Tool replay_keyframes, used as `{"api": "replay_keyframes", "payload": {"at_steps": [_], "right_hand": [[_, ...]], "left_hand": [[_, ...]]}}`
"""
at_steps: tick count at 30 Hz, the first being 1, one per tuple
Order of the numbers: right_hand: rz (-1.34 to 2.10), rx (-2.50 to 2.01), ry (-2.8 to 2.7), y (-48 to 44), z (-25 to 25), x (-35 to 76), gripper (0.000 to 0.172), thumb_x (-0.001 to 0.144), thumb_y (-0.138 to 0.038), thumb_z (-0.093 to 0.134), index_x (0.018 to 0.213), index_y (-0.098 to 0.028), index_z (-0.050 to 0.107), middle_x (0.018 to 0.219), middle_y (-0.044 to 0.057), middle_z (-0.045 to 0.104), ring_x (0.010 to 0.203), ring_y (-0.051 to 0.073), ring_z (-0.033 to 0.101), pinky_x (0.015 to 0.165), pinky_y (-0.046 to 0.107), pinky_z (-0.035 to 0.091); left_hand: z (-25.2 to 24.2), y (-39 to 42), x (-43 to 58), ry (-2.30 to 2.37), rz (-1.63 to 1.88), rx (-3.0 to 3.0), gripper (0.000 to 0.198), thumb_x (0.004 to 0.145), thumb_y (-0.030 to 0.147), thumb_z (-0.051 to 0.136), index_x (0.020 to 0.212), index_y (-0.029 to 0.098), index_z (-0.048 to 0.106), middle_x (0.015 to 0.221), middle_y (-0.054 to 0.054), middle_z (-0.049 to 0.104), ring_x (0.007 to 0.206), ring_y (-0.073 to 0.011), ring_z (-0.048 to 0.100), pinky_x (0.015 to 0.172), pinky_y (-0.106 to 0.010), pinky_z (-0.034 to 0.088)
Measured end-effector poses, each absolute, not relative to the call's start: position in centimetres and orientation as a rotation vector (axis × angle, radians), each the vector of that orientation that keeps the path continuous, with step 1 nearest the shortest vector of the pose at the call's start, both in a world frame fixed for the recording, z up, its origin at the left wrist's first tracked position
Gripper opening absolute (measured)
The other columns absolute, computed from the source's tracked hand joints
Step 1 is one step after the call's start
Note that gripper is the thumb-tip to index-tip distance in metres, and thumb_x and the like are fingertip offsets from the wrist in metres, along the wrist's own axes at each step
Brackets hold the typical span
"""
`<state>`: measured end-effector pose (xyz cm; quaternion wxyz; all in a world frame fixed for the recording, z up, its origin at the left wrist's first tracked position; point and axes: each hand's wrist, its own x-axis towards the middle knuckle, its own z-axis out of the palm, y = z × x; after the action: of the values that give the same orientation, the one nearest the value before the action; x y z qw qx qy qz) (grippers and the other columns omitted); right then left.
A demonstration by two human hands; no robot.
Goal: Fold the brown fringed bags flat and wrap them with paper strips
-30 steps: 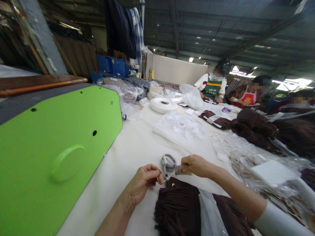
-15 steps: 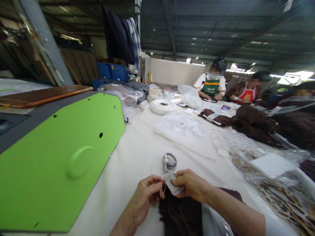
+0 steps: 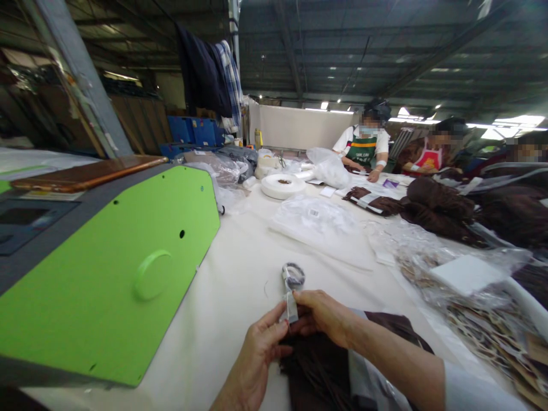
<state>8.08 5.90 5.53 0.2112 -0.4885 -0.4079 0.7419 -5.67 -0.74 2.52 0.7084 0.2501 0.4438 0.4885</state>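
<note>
My right hand [image 3: 323,314] pinches a small whitish-grey tag [image 3: 291,308] in a clear sleeve, which I now see narrow, nearly edge-on. At the tag's lower left side, my left hand [image 3: 259,348] is closed, thumb against fingers, on what looks like its thin pale string; the fingers partly hide it. Beneath both hands lies folded dark brown fabric [image 3: 317,368] with a fringe, partly in a clear plastic bag. Just beyond the tag, scissors [image 3: 293,275] with wrapped handles lie on the white table; their blades are hidden.
A green machine panel [image 3: 107,274] borders the left side. Ahead are a flat plastic bag [image 3: 317,228] and a white tape roll [image 3: 282,186]. Bagged brown pieces [image 3: 483,337] lie right, with dark bundles [image 3: 440,205] behind. Co-workers [image 3: 367,142] work across the table.
My right hand has turned the tag from face-on to nearly edge-on. My left fingers have come closer to its lower end. The view has shifted slightly.
</note>
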Motion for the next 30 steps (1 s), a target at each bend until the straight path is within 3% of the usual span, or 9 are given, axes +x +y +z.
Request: {"api": "replay_keyframes", "payload": {"at_steps": [3,7,11,15,19,23,27,30], "right_hand": [[2.138,-1.291,-1.156,5.5,5.8,8.3,0.015,0.067,-0.024,0.058,0.078,-0.015,0.057,0.067,0.0,0.063,0.05,0.008,0.059,0.047,0.017,0.039],[2.212,-1.2,-1.155,4.9,5.7,8.2,0.026,0.061,-0.021,0.062,0.086,-0.014,0.058,0.059,-0.001,0.061,0.038,0.005,0.049,0.038,0.015,0.031],[2.197,-1.127,-1.112,4.7,5.2,8.2,0.04,0.059,-0.016,0.062,0.099,-0.017,0.057,0.056,-0.005,0.059,0.037,0.004,0.046,0.036,0.014,0.029],[2.31,-1.035,-1.153,4.6,5.1,8.5,0.042,0.063,-0.019,0.062,0.105,-0.018,0.056,0.057,-0.003,0.061,0.038,0.005,0.049,0.037,0.014,0.031],[2.401,-0.961,-1.308,4.2,5.7,8.6,0.026,0.065,-0.026,0.062,0.089,-0.015,0.059,0.059,0.0,0.064,0.036,0.004,0.048,0.037,0.015,0.032],[2.417,-1.027,-1.383,3.9,6.6,9.1,0.023,0.062,-0.026,0.065,0.081,-0.015,0.058,0.056,-0.002,0.061,0.038,0.005,0.048,0.039,0.015,0.033],[2.247,-1.134,-1.465,5.2,7.4,10.8,0.021,0.066,-0.033,0.063,0.073,-0.014,0.059,0.053,-0.003,0.058,0.036,0.003,0.043,0.039,0.015,0.03],[1.941,-1.306,-1.649,7.3,7.3,12.1,0.025,0.074,-0.037,0.055,0.086,-0.015,0.061,0.052,-0.004,0.056,0.034,0.004,0.039,0.036,0.017,0.024]], "left_hand": [[2.8,-0.1,-6.1,1.036,1.155,0.642,0.049,0.066,0.041,0.069,0.109,0.019,0.062,0.098,-0.007,0.067,0.096,-0.0225,0.057,0.079,-0.033,0.041],[3.4,0.5,-6.1,0.977,1.226,0.632,0.037,0.069,0.043,0.067,0.092,0.014,0.069,0.085,-0.007,0.068,0.08,-0.0192,0.06,0.077,-0.032,0.044],[3.7,0.3,-5.9,0.97,1.178,0.521,0.045,0.068,0.045,0.067,0.102,0.016,0.064,0.088,-0.006,0.067,0.066,-0.0165,0.061,0.067,-0.031,0.048],[3.8,0.2,-6.0,0.992,1.116,0.553,0.051,0.072,0.05,0.062,0.111,0.019,0.059,0.089,-0.005,0.066,0.059,-0.0163,0.062,0.062,-0.032,0.048],[3.5,0.3,-6.4,1.034,1.062,0.626,0.056,0.076,0.058,0.053,0.117,0.019,0.055,0.087,-0.006,0.065,0.056,-0.0168,0.059,0.056,-0.032,0.046],[2.8,0.9,-6.5,1.274,1.086,0.711,0.052,0.067,0.054,0.062,0.097,0.012,0.066,0.072,-0.006,0.066,0.064,-0.0168,0.057,0.061,-0.029,0.043],[2.4,1.8,-7.9,1.55,1.088,0.736,0.039,0.051,0.035,0.068,0.082,0.012,0.069,0.07,-0.004,0.068,0.062,-0.0162,0.055,0.063,-0.027,0.041],[2.4,1.6,-10.8,1.773,0.999,0.913,0.033,0.055,0.038,0.061,0.079,0.016,0.068,0.07,-0.003,0.067,0.067,-0.0195,0.057,0.067,-0.03,0.042]]}}
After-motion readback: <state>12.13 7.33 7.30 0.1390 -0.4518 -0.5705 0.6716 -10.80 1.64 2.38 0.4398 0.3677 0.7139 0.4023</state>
